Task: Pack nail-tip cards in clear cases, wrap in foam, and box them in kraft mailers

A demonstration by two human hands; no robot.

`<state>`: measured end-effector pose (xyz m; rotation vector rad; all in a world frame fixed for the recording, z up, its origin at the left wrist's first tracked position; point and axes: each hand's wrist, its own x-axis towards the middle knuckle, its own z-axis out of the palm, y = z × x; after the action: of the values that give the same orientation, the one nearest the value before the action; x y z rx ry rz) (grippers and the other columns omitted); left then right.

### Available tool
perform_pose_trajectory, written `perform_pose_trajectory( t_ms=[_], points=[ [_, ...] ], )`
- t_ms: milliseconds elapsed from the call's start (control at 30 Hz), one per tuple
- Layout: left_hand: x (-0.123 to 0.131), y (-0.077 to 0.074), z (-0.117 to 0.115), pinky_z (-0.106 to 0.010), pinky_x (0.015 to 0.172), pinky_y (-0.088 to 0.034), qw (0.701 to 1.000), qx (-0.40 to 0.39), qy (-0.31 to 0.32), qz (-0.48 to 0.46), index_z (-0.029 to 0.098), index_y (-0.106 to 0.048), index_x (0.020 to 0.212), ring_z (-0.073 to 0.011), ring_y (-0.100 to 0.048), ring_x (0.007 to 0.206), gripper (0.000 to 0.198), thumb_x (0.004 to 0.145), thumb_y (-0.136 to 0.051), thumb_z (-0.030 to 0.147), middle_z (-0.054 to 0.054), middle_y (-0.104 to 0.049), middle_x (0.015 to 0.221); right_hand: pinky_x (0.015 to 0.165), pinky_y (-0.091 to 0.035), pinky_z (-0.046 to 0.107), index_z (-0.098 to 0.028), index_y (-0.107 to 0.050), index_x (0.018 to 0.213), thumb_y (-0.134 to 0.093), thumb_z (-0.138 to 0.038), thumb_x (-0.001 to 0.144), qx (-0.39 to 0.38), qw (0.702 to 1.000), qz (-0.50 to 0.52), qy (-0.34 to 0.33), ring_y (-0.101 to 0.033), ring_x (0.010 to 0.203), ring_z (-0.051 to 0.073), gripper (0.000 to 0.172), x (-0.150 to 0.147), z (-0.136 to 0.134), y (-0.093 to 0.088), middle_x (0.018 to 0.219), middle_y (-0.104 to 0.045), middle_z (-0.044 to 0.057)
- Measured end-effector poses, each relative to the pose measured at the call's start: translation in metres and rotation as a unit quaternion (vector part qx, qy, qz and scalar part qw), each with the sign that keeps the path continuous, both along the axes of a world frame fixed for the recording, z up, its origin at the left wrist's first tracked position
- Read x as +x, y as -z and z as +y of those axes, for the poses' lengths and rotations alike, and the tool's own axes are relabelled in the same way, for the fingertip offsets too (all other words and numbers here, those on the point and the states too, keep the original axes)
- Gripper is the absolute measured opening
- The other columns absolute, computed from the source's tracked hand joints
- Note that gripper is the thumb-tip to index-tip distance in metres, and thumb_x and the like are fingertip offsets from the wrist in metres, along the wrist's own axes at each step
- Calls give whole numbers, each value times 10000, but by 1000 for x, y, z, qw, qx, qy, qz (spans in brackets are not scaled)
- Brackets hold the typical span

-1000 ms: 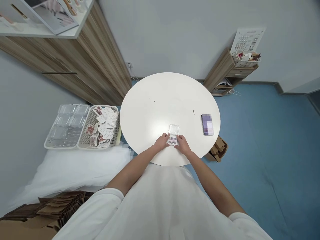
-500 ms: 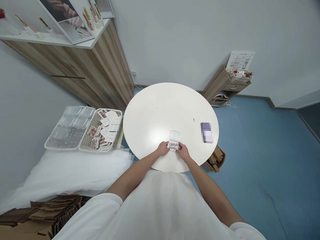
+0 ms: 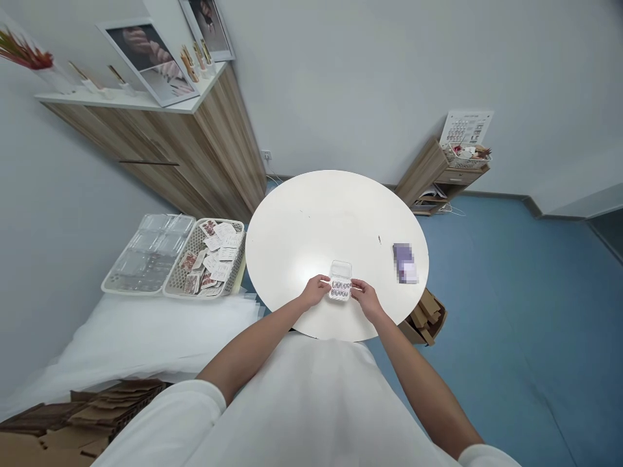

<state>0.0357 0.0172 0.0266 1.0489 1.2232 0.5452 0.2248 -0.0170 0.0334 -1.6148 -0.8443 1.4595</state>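
A small clear plastic case (image 3: pixel 340 288) stands open near the front edge of the round white table (image 3: pixel 292 214), its lid tilted up at the back. Inside lie two rows of small shiny oval pieces, too small to make out well. My left hand (image 3: pixel 315 291) has its fingertips on the left side of the case. On the opposite side, the fingers and thumb of my right hand (image 3: pixel 366 299) hold the right edge.
A purple blurred item (image 3: pixel 404 263) rests at the table's right. To the left are a basket of cards (image 3: pixel 168 285) and a tray of clear cases (image 3: pixel 108 284). An open cardboard box (image 3: pixel 442 311) stands below the table's right edge; folded cardboard (image 3: pixel 92 415) is at the lower left.
The view has shifted slightly. Both hands have moved outward along the case, so more of its sides and the pieces inside show. The lid remains up.
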Motion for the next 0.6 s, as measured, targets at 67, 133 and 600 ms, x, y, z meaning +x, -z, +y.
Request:
perform_pose_trajectory(
  t_ms=[67, 133, 600],
  points=[
    [-1, -5, -1, -261, 647, -444, 999, -17, -16, -40, 150, -523, 934, -94, -551, 632, 252, 716, -630, 218, -12, -592, 722, 724, -474, 287, -186, -593, 963, -622, -321, 633, -4, 1000, 21, 5, -572, 797, 135, 358, 2, 2, -6, 968, -605, 55],
    [0, -9, -2, -271, 657, -456, 996, -38, -29, -79, 147, -528, 931, -93, -559, 637, 287, 690, -666, 218, -18, -593, 736, 702, -478, 278, -195, -597, 940, -628, -367, 646, -9, 999, 35, 13, -571, 741, 121, 342, 4, 4, -10, 920, -616, 39],
    [6, -24, -6, -284, 667, -472, 980, -113, -31, -160, 136, -574, 957, -98, -581, 636, 406, 616, -742, 277, -29, -620, 699, 646, -502, 277, -202, -549, 1036, -566, -344, 748, -69, 990, 112, -46, -626, 724, 146, 322, 16, 26, -35, 945, -649, 67]
  ],
)
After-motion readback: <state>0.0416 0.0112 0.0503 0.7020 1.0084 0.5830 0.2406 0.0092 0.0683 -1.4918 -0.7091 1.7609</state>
